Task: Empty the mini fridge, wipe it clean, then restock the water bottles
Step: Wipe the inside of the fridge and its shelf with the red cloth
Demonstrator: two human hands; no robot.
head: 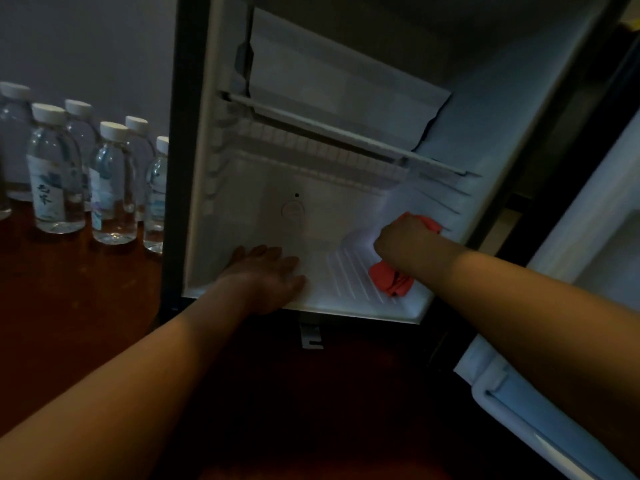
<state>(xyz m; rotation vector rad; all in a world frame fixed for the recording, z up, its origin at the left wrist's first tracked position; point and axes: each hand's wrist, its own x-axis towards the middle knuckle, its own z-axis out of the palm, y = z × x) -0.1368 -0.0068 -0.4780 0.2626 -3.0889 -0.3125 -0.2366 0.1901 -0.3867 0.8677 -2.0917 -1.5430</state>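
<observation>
Head view: mini fridge (221, 188) open, door (571, 306) swung toward 3 o'clock. Right hand (403, 239) at 3 o'clock on fridge floor, fingers curled gripping red cloth (391, 277), cloth's long axis running 12-to-6. Left hand (266, 275) at 9 o'clock, flat, fingers straight, pressing floor. Water bottles (55, 174) upright, caps toward 12, clustered outside at far 9 o'clock on wooden floor (79, 306).

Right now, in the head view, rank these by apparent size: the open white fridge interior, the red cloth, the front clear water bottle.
1. Open white fridge interior, largest by far.
2. Front clear water bottle.
3. Red cloth, partly hidden by the right hand, so its rank below the bottle is uncertain.
</observation>
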